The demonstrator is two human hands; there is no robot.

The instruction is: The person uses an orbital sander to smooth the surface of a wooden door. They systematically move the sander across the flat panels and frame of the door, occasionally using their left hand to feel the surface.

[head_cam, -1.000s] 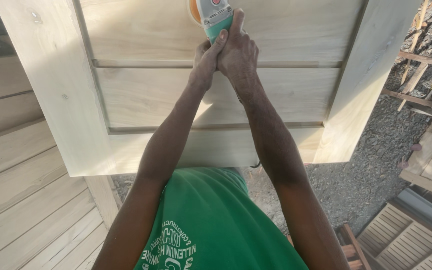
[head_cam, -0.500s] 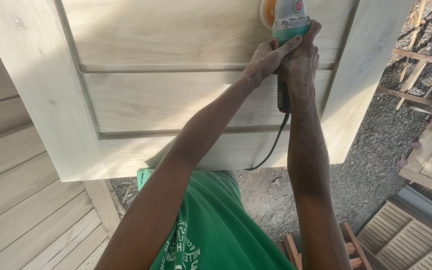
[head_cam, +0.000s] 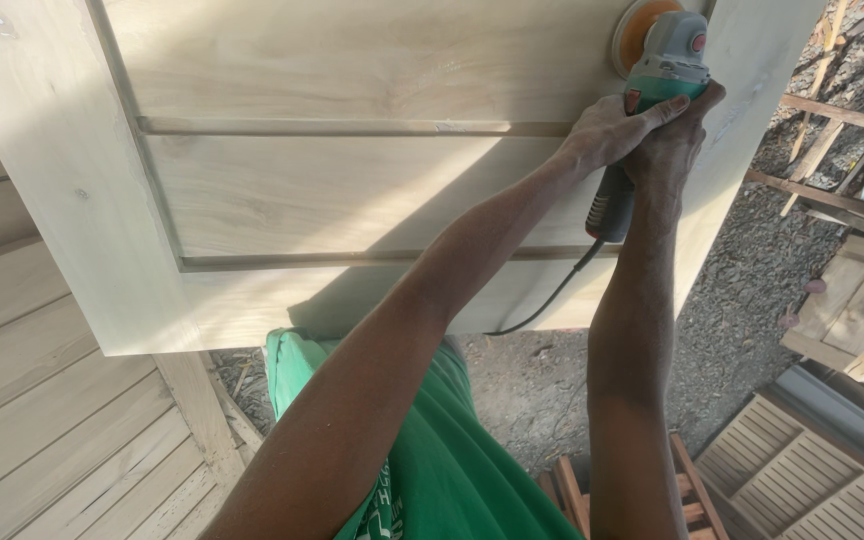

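Both hands gripped the sander: left hand over its body, right hand around the handle. Judged heavy and rigid. Disc lay against the door.

Pale unpainted wooden door, teal-and-grey sander with orange disc; green shirt

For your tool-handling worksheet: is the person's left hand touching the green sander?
Touching. The head view shows the left hand laid over the green sander, its fingers wrapped on the body beside the right hand, no gap between.
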